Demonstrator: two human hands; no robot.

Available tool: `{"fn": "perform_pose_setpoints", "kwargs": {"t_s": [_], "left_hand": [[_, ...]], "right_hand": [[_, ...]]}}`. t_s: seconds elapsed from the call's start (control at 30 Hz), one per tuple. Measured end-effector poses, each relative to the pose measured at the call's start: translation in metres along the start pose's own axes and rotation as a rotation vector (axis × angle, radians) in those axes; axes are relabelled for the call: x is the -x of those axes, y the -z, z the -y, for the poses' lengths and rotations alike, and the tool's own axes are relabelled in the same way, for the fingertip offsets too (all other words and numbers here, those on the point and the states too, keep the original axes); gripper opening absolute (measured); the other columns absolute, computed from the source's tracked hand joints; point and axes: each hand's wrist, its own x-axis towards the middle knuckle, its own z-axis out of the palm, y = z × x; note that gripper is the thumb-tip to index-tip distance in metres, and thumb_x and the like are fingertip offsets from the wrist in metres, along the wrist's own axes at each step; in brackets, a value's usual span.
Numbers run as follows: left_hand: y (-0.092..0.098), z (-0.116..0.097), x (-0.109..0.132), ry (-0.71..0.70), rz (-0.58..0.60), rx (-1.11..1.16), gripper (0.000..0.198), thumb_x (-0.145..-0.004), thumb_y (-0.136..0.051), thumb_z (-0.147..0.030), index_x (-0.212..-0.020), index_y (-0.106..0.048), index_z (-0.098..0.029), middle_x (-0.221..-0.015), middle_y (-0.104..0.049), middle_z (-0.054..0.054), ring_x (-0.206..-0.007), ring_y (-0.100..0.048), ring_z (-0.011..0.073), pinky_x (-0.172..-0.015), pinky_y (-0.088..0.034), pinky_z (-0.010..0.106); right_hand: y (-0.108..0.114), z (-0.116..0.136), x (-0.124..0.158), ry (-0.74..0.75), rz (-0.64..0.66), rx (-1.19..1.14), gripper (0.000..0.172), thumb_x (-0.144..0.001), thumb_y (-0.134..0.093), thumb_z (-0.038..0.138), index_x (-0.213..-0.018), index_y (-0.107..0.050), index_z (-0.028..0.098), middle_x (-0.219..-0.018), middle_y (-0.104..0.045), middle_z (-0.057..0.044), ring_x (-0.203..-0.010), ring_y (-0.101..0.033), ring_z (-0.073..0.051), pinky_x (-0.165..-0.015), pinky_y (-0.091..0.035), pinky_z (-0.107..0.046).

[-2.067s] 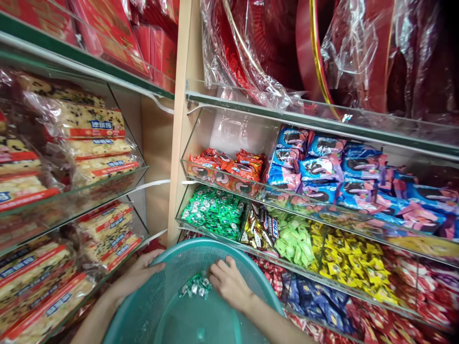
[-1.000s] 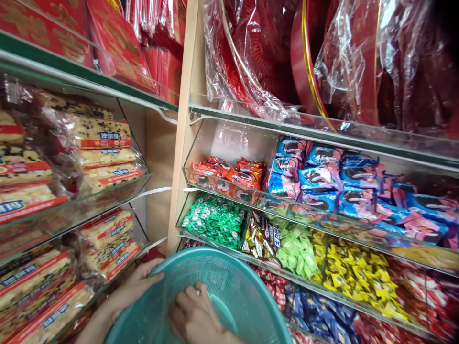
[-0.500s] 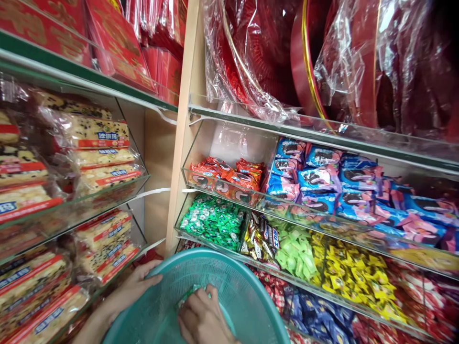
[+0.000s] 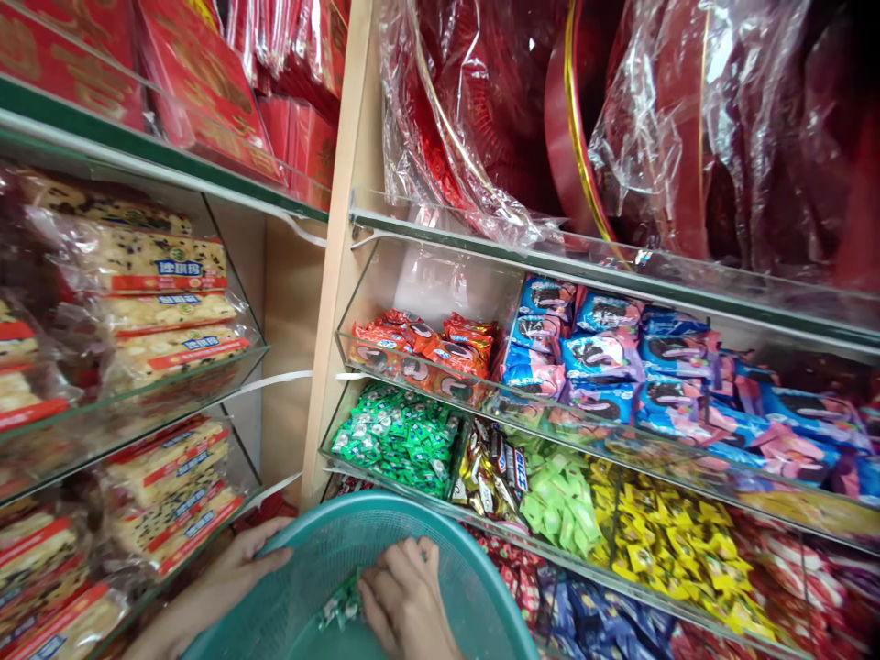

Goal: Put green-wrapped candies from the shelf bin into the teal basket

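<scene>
Some sweets (image 4: pixel 340 608) were seen in the basin (image 4: pixel 485 557), gripped by left hand (image 4: pixel 251 559); right hand (image 4: pixel 407 591) was curled, contents undetermined; pile (image 4: pixel 395 440) left outside.

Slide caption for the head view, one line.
Left hand holds a teal basket by its rim, right hand inside beside green-wrapped candies, stocked shelves behind.

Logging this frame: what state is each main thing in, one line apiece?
Teal basin: uncovered
Left hand: holding the basin
Right hand: inside the basin, curled; grasp hidden
Green candies in the basin: wrapped, loose
Shelved green candies: wrapped, heaped
Yellow candies: wrapped, heaped
Blue packets: stacked
</scene>
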Motion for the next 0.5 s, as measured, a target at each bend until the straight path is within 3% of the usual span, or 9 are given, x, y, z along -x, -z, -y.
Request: {"fn": "perform_pose_setpoints", "kwargs": {"t_s": [0.13,0.5], "left_hand": [[0.002,0.0024,-0.0033,-0.013,0.05,0.022,0.044,-0.072,-0.072,-0.046,-0.108,-0.064,-0.023,-0.106,-0.067,0.004,-0.103,-0.058,0.0299,-0.086,-0.047,0.034],[0.003,0.0025,-0.0046,-0.045,0.076,0.045,0.036,-0.07,-0.074,-0.043,-0.101,-0.068,-0.025,-0.098,-0.068,0.002,-0.095,-0.061,0.0291,-0.082,-0.048,0.033]], "right_hand": [[0.0021,-0.0021,0.0001,-0.002,-0.047,0.0,0.008,-0.086,-0.052,0.023,-0.081,-0.058,0.023,-0.074,-0.056,0.002,-0.073,-0.046,-0.014,-0.072,-0.026,-0.034],[-0.0005,-0.006,-0.0025,0.031,-0.136,0.005,0.011,-0.085,-0.052,0.022,-0.075,-0.056,0.022,-0.068,-0.055,0.002,-0.068,-0.044,-0.014,-0.068,-0.025,-0.033]]}}
